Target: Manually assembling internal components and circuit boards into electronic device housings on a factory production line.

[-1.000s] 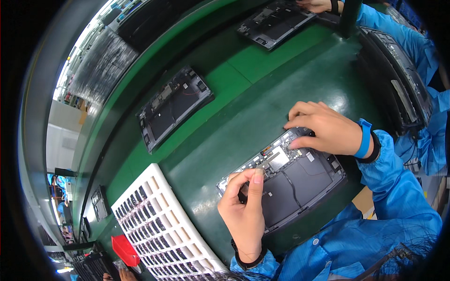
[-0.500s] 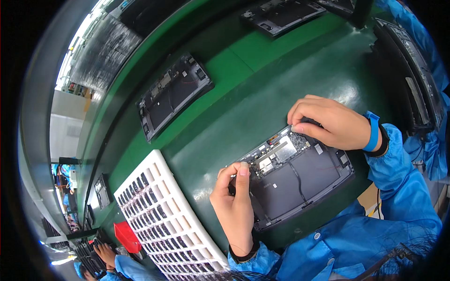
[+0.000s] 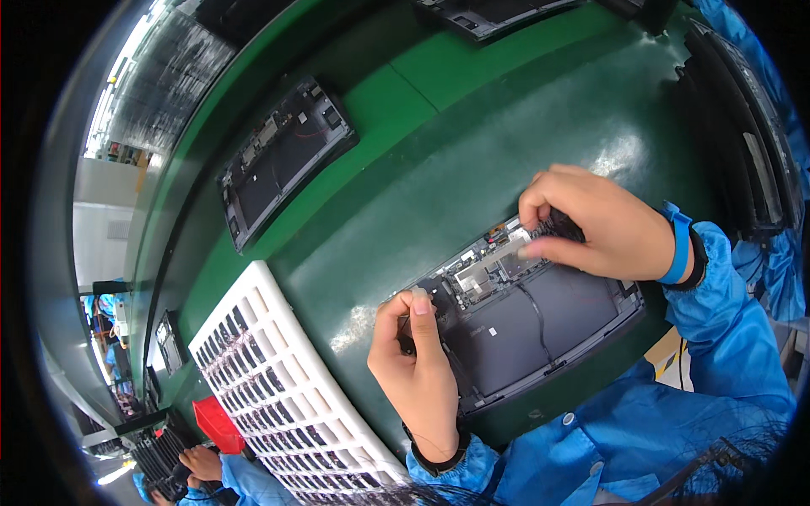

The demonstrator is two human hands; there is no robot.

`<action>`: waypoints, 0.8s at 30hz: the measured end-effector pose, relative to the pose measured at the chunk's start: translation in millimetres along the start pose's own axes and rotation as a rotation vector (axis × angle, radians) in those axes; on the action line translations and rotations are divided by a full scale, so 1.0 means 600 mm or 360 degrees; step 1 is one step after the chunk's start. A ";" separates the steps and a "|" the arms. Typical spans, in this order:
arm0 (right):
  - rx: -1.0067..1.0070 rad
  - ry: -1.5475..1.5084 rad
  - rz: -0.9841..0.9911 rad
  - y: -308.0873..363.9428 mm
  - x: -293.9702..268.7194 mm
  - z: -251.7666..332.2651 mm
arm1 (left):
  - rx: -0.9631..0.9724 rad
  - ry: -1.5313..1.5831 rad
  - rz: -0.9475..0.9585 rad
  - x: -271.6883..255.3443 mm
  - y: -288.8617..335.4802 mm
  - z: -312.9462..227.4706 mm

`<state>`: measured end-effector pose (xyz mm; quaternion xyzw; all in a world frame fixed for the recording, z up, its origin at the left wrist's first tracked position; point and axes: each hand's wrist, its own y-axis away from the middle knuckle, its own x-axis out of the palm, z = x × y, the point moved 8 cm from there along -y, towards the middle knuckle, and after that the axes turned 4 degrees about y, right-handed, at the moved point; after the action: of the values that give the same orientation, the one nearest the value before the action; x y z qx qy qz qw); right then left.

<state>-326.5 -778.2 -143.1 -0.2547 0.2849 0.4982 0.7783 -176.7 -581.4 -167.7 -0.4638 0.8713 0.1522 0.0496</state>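
An opened laptop base (image 3: 523,337), dark grey with its circuit board (image 3: 481,282) bare along the far side, lies in front of me. At its far left corner my left hand (image 3: 418,363) has thumb and index finger pressed together; whatever they pinch is too small to make out. My right hand (image 3: 603,223), with a blue wrist strap (image 3: 677,244), hovers over the right part of the board. Its fingers are curled, but the thumb is apart from them and nothing shows between. It hides the board's right end.
A white slotted tray (image 3: 274,291) with rows of small black parts stands at left, beside a red bin (image 3: 218,424). Another opened laptop base (image 3: 287,160) sits on the green line (image 3: 371,110). Dark stacked panels (image 3: 742,152) stand at right. Another person's hand (image 3: 201,462) shows lower left.
My right thumb and index finger have parted, the thumb lower over the board. My left hand has shifted slightly left. The background laptop bases and tray appear further left in view.
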 end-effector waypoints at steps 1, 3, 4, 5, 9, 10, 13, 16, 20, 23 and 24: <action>0.0011 -0.0006 0.0057 0.001 0.010 0.000 | -0.0006 -0.0004 0.0000 0.002 0.001 -0.001; 0.0007 0.0007 0.0128 0.002 0.020 0.011 | -0.0030 0.0066 -0.0005 0.007 0.005 -0.003; 0.0001 -0.0002 0.0133 0.005 0.027 0.011 | -0.0033 0.0061 -0.0014 0.008 0.005 -0.003; -0.0066 0.0053 0.0037 0.010 0.028 0.012 | -0.0030 -0.0001 -0.0008 0.010 0.005 -0.002; 0.0013 0.0030 -0.0253 0.011 0.009 -0.001 | -0.0027 -0.0082 -0.0008 0.015 0.006 -0.004; 0.0013 0.0026 -0.0252 0.011 0.004 -0.003 | -0.0028 -0.0102 -0.0011 0.015 0.006 -0.004; 0.0135 0.0357 -0.0180 0.009 -0.009 -0.009 | -0.0028 -0.0091 -0.0024 0.016 0.004 -0.002; 0.0141 0.0326 -0.0162 0.009 -0.019 -0.016 | -0.0033 -0.0108 -0.0007 0.023 0.004 -0.005; -0.0101 0.0364 -0.0340 0.001 -0.032 -0.008 | -0.0038 -0.0083 0.0000 0.030 0.003 -0.006; -0.0195 0.0347 -0.0131 0.000 -0.022 -0.002 | 0.0046 -0.0063 -0.0039 0.033 0.005 -0.005; -0.0192 0.0277 -0.0096 0.000 -0.021 -0.002 | 0.0094 -0.0119 -0.0062 0.035 0.005 -0.008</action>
<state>-330.9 -787.0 -134.8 -0.3520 0.3132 0.4669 0.7483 -191.0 -597.9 -167.4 -0.4731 0.8637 0.1427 0.0989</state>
